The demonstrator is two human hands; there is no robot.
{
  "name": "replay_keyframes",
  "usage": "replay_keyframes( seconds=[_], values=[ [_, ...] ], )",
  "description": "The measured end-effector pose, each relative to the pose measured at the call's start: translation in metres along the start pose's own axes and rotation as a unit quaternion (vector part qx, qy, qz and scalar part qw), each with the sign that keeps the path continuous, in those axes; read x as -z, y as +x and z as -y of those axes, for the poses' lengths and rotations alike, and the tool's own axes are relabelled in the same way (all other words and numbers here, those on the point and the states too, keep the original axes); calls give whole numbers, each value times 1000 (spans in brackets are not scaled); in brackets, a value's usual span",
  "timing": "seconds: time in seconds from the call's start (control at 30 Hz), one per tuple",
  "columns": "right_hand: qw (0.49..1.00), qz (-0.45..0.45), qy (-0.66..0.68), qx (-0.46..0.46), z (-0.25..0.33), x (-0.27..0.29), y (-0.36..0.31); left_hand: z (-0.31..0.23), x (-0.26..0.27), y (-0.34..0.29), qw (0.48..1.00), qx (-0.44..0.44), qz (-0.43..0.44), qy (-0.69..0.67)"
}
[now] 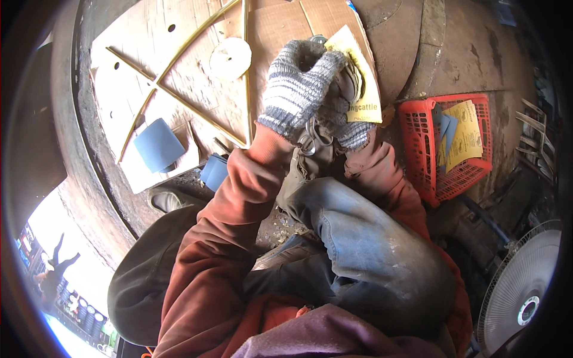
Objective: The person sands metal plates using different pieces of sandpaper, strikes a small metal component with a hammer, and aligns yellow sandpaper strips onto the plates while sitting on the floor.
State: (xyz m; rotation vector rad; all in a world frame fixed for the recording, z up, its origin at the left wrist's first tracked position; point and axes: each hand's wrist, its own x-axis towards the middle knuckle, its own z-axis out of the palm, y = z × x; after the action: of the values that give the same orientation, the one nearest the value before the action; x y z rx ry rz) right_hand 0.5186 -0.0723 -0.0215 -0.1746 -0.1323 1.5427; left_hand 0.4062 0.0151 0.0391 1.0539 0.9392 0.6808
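My left hand (pixel 299 86), in a grey and white striped knit glove, is closed with its fingertips at the edge of a yellow printed sheet (pixel 365 107) that looks like sandpaper. Lower and to the right is my right hand (pixel 352 132), gloved alike and partly covered by the sheet. Its fingers look curled, but what they grip is hidden. Between the sheet and my left fingers shows a dark, curved, shiny edge (pixel 352 80) of something I cannot make out. A thin metal loop (pixel 308 140) sticks out below my hands, above my shoe.
Cardboard (pixel 197 65) ahead bears thin brass-coloured strips (pixel 194 110), a pale disc (pixel 230 59) and a blue-grey sheet (pixel 159 145). At right, a red plastic basket (pixel 421 149) holds yellow and blue-grey sheets. A fan (pixel 513 298) stands at lower right.
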Motion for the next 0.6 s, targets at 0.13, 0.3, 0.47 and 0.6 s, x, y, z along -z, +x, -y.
replay_keyframes(
  seconds=[0.13, 0.3, 0.47, 0.6],
  values=[
    [972, -45, -227, 34, -8, -6, -3, -4, 6, -2, 998, 50, 9, -28],
    [1000, -5, 3, -17, -7, -7, -3, 2, 12, -4, 984, 89, 49, -149],
    [985, -5, 158, -68, -3, 9, -9, 6, 10, -3, 988, 73, 50, -128],
    [981, 29, 161, -106, -4, 15, -6, 8, 11, -3, 992, 53, 11, -115]
  ],
)
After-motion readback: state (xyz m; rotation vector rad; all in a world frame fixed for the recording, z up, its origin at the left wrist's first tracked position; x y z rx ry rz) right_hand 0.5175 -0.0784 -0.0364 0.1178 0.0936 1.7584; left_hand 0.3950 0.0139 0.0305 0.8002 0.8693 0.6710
